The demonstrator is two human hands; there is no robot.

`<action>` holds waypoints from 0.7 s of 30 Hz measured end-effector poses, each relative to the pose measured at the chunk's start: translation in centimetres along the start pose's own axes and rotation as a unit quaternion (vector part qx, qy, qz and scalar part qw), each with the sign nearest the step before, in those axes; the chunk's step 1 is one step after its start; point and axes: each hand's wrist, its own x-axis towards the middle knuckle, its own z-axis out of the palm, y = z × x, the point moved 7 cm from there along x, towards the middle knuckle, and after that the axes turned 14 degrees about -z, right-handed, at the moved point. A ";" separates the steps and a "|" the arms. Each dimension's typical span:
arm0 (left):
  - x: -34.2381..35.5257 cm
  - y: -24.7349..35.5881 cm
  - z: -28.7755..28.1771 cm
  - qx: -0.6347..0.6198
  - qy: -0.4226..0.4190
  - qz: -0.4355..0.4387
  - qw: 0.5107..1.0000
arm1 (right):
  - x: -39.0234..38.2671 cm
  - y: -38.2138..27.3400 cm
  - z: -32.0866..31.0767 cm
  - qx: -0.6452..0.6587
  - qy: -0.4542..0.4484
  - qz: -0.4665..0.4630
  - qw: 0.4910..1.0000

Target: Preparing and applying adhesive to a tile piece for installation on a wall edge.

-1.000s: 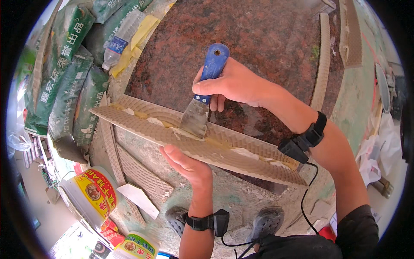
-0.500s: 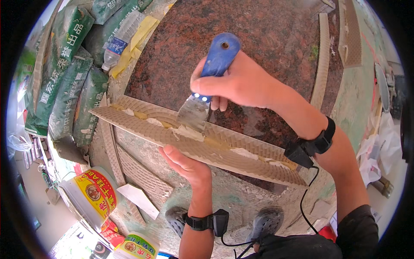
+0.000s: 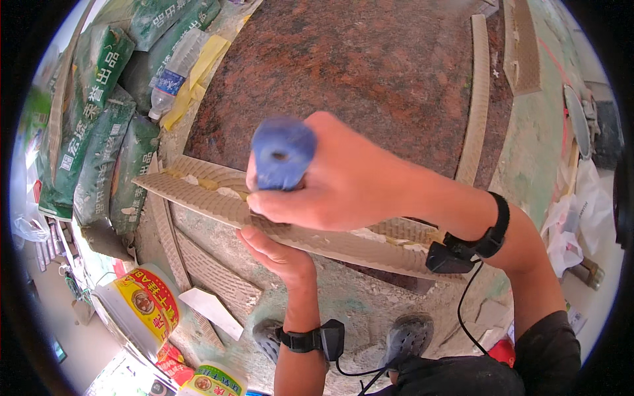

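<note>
My right hand (image 3: 340, 181) is closed around the blue handle of a putty knife (image 3: 282, 150). The handle's end faces up, and the hand hides the blade over the tile strip. That long strip (image 3: 370, 249) is beige with a ridged back, carrying patches of yellowish and whitish adhesive (image 3: 224, 191). My left hand (image 3: 285, 259) holds its near edge, fingertips against the rim; the rest of the grip is hidden beneath. Behind the strip, and partly under it, lies a reddish-brown speckled stone slab (image 3: 343, 66).
Green sacks (image 3: 102, 145) are piled on the left beside a plastic bottle (image 3: 175, 79). A white bucket (image 3: 142, 303) and offcut tiles (image 3: 214, 267) lie at the near left. A narrow strip (image 3: 475, 99) rests on the slab's right. A cable (image 3: 462, 317) hangs from my right wrist.
My right hand and the putty knife have moved left and nearer along the tile strip. The handle now points more upward, and the blade has gone out of sight. My left hand stays at the edge.
</note>
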 end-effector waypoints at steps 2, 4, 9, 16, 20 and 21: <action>0.0 -0.4 0.0 -0.005 0.010 -0.023 1.000 | -0.9 -0.2 -1.6 0.002 0.026 0.014 1.000; 0.0 -0.6 -0.1 -0.021 0.008 -0.033 0.999 | -1.8 -0.9 -4.1 0.026 0.112 -0.037 0.993; 0.3 -0.5 -0.7 0.098 0.008 -0.004 0.995 | -8.9 -0.1 -7.2 0.109 0.081 0.204 0.970; 0.1 -0.5 -0.3 0.055 0.040 -0.016 0.998 | -13.7 2.2 -6.4 0.195 0.086 0.301 0.930; 0.2 -0.5 -0.1 0.033 0.022 -0.022 0.999 | -14.4 4.1 -6.2 0.185 0.072 0.326 0.924; 0.2 -0.7 -0.2 0.039 0.017 -0.029 0.999 | -14.3 4.4 -6.2 0.193 0.076 0.314 0.927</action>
